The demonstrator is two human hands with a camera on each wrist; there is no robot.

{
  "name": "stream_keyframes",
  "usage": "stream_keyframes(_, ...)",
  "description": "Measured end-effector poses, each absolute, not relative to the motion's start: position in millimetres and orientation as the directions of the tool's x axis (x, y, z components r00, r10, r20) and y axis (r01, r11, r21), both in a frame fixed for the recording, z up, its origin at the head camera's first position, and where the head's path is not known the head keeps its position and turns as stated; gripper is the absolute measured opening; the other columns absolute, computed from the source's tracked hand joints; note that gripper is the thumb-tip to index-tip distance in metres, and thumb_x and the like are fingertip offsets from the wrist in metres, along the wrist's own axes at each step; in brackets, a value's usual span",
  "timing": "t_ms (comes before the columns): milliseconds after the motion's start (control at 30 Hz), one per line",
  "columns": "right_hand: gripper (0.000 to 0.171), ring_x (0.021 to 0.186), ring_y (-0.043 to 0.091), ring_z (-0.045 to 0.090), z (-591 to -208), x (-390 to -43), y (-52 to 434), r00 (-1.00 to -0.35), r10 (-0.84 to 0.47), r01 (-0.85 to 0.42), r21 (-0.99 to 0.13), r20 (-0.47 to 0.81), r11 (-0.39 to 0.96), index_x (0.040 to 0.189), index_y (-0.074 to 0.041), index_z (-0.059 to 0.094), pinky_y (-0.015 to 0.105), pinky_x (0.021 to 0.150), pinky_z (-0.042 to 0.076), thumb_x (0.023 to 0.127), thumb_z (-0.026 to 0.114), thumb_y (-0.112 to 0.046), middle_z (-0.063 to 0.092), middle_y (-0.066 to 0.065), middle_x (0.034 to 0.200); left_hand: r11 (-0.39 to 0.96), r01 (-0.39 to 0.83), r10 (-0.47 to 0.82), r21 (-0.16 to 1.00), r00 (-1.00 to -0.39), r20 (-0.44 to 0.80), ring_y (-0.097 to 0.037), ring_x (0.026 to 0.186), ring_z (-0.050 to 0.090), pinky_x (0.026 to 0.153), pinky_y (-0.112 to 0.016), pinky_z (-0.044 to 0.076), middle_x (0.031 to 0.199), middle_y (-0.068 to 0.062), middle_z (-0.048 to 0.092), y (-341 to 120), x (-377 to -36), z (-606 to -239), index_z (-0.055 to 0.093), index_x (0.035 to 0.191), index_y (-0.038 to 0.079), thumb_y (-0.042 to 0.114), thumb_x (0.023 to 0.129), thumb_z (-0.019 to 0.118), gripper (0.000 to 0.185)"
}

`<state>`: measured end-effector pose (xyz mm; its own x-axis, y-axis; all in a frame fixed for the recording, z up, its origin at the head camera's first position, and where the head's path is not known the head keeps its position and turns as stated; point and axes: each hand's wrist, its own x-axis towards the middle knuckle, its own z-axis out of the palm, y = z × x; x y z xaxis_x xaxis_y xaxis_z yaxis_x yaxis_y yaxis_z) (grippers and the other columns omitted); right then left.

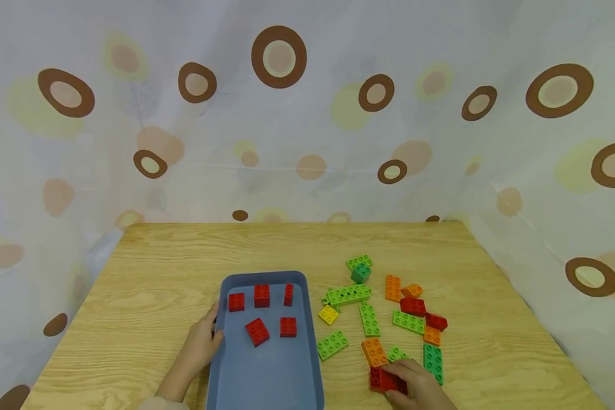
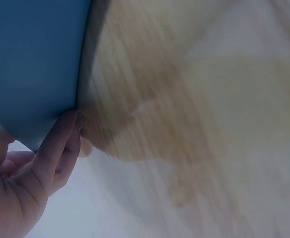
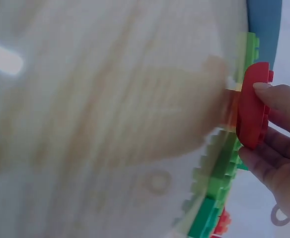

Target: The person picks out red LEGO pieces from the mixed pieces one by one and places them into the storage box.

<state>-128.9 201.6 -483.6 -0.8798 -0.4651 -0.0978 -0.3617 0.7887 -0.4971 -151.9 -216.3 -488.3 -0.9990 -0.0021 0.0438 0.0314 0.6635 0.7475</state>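
Wooden tabletop [image 1: 159, 285]: right hand [image 1: 415, 384] pinches a red brick [image 1: 384, 380] among scattered bricks just beyond its fingers; left hand [image 1: 200, 341], fingers straight, rests against the blue tray [image 1: 266, 376] rim.

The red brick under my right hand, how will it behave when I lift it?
The red brick looks like rigid moulded plastic, so it should stay stiff. It seems small against the right hand, so probably light. Its glossy faces may be slightly slippery, though the fingers pinch opposite sides.

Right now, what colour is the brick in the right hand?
Red brick, pinched by the right hand; clearest in the right wrist view.
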Motion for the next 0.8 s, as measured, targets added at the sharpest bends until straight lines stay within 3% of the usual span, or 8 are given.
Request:
stream_keyframes(100,0.037,0.092,0.024,0.060,-473,-130,195,-0.889,-0.456,-0.377,-0.498,-0.042,0.781,0.111,-0.007,0.066,0.028,0.072,0.053,0.080,0.069,-0.028,0.062,0.003,0.106,0.663,0.033,-0.008,0.748,-0.999,0.051,-0.033,0.084,0.065,0.062,-0.033,0.055,0.117,-0.038,0.053,-218,-151,-489,0.028,0.135,-0.019,-0.010,0.080,0.050,0.060)
stream_keyframes(200,0.033,0.088,0.018,0.061,-463,-132,185,-0.870,-0.477,-0.474,-0.466,0.121,0.747,0.108,-0.009,0.067,0.024,0.068,0.053,0.077,0.072,-0.020,0.062,0.000,0.102,0.664,0.029,-0.013,0.747,-0.999,0.050,-0.034,0.084,0.065,0.063,-0.033,0.055,0.117,-0.038,0.053,-219,-150,-490,0.029,0.135,-0.019,-0.010,0.080,0.050,0.060)
stream_keyframes(367,0.037,0.084,0.010,0.061,-450,-137,164,-0.770,-0.520,-0.637,-0.414,0.369,0.650,0.105,-0.009,0.068,0.020,0.065,0.053,0.069,0.077,-0.009,0.063,-0.002,0.097,0.670,0.011,-0.018,0.742,-0.999,0.031,-0.033,0.086,0.064,0.065,-0.035,0.055,0.119,-0.038,0.052,-219,-150,-490,0.028,0.136,-0.019,-0.009,0.081,0.050,0.060)
stream_keyframes(567,0.034,0.087,0.013,0.059,-430,-149,130,-0.681,-0.600,-0.732,-0.398,0.421,0.552,0.106,-0.008,0.068,0.021,0.069,0.054,0.072,0.075,-0.010,0.063,0.001,0.099,0.666,0.020,-0.009,0.745,-0.999,0.034,-0.035,0.091,0.063,0.069,-0.038,0.055,0.121,-0.038,0.051,-219,-151,-488,0.027,0.136,-0.018,-0.009,0.082,0.050,0.059)
stream_keyframes(800,0.034,0.086,0.012,0.057,-411,-163,87,-0.579,-0.699,-0.811,-0.390,0.419,0.437,0.107,-0.006,0.067,0.013,0.067,0.050,0.074,0.075,-0.011,0.063,0.005,0.101,0.666,0.029,-0.003,0.746,-0.999,0.041,-0.035,0.094,0.063,0.070,-0.037,0.055,0.121,-0.037,0.052,-217,-151,-488,0.028,0.137,-0.017,-0.010,0.082,0.050,0.059)
